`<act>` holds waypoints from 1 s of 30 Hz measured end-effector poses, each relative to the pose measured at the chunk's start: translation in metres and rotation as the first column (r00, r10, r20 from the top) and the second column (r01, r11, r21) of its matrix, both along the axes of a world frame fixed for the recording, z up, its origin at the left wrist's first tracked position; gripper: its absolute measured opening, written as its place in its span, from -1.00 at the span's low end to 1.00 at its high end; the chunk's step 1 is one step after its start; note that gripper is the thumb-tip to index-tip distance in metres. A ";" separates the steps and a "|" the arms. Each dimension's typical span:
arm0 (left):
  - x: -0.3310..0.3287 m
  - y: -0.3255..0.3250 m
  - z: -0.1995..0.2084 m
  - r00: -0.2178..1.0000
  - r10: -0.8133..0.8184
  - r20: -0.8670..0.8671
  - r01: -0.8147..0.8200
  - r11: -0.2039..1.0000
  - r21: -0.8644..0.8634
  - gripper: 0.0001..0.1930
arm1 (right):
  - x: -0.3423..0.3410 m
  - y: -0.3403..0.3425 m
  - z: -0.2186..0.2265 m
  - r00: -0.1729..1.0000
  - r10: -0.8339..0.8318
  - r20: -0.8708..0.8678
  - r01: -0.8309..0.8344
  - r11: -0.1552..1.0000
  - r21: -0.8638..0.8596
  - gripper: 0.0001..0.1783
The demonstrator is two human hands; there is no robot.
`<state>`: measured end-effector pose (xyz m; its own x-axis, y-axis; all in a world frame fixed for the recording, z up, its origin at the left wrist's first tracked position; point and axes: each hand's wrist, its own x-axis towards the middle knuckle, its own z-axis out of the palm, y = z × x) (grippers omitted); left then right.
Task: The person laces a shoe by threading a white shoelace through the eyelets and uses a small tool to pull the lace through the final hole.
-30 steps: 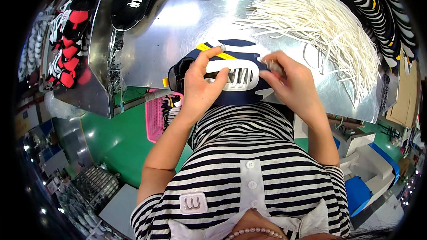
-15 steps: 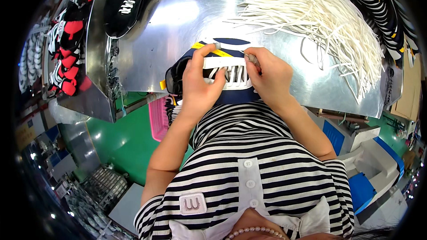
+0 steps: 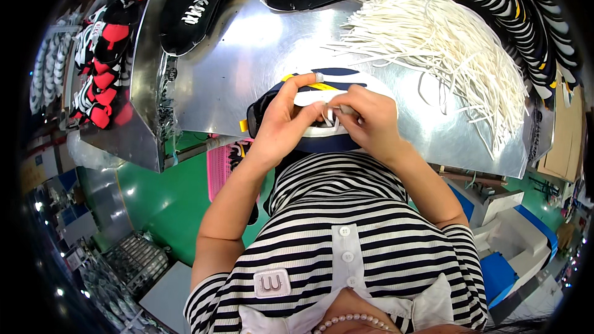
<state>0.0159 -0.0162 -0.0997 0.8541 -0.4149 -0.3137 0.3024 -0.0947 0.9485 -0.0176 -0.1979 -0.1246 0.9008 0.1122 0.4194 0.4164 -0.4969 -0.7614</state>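
Note:
A navy and white shoe upper (image 3: pixel 325 143) with yellow trim lies at the table's near edge, in front of my body. My left hand (image 3: pixel 279 125) grips its left part, forefinger over the far side and thumb reaching in to the lacing. A grey cover sits on that forefingertip. Over the eyelet rows, my right hand (image 3: pixel 375 122) is closed in a pinch on a white shoelace (image 3: pixel 329 116), close to the left thumb tip. Fingers of both hands hide much of the lacing.
A big heap of loose white laces (image 3: pixel 433 49) covers the right of the metal table (image 3: pixel 241 80). Behind it curves a row of stacked uppers (image 3: pixel 526 31). Two black uppers, one at far left (image 3: pixel 192 15), lie farther back. A pink basket (image 3: pixel 216 176) is below the near edge.
My right hand has come in from the upper's right end over the lacing, and its fingertips now meet near my left thumb. The left thumb has shifted right. The whole view has moved slightly.

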 end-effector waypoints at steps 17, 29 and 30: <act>-0.030 0.023 0.020 0.727 -0.361 0.585 -0.025 0.837 0.547 -0.58 | -0.059 -0.013 -0.002 0.764 0.002 -0.646 0.245 0.924 0.293 -0.77; -0.025 0.014 0.018 0.781 -0.391 0.488 0.054 0.820 0.570 -0.73 | -0.023 0.017 0.003 0.793 0.142 -0.593 0.297 0.759 0.579 -0.85; -0.025 0.011 0.017 0.780 -0.396 0.485 0.024 0.793 0.608 -0.72 | -0.022 0.020 0.000 0.802 0.136 -0.582 0.304 0.745 0.594 -0.85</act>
<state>-0.0091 -0.0051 -0.0831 0.8523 -0.5218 -0.0353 -0.3596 -0.6338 0.6849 -0.0393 -0.1780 -0.1242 0.9721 -0.0674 -0.2245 -0.2091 0.1836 -0.9605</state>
